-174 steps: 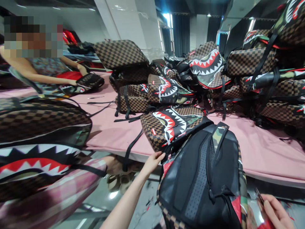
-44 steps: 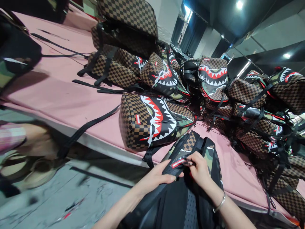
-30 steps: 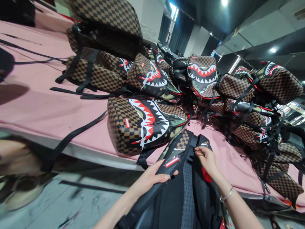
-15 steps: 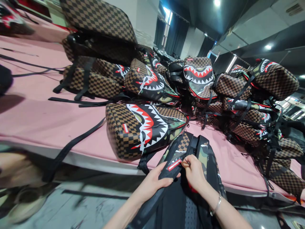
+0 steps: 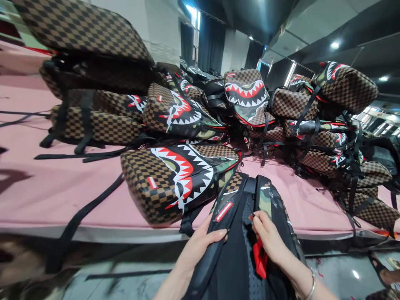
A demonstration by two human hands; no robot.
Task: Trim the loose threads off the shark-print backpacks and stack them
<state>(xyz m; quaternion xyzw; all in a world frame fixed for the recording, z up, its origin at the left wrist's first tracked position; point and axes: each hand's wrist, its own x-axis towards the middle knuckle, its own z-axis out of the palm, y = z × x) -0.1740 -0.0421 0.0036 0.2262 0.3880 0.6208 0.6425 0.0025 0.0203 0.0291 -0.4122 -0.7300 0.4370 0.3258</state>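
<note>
A black-backed backpack [image 5: 233, 258] leans toward me at the table's front edge, with checkered and camouflage panels on its straps. My left hand [image 5: 203, 241] grips the edge of its left shoulder strap, thumb on top, just below a red-and-white label patch [image 5: 224, 211]. Over the back panel, my right hand [image 5: 270, 237] is closed in a pinch. A thin dark tip shows at its fingertips, and a red piece [image 5: 260, 258] hangs beneath the palm; what they belong to is partly hidden. Touching the top is another checkered backpack [image 5: 140, 171] with a shark-mouth print, lying on its back.
The pink-covered table [image 5: 93, 204] runs across the view. Piles of similar backpacks stand at its back left [image 5: 103, 121] and right [image 5: 325, 137], straps trailing over the cloth. A black strap [image 5: 84, 216] hangs over the front edge. At lower right, part of a person's foot [image 5: 387, 275] shows.
My right hand has moved from beside the label patch down and right, off the strap. The red piece beneath it now shows more. My left hand stays on the strap; the view has shifted.
</note>
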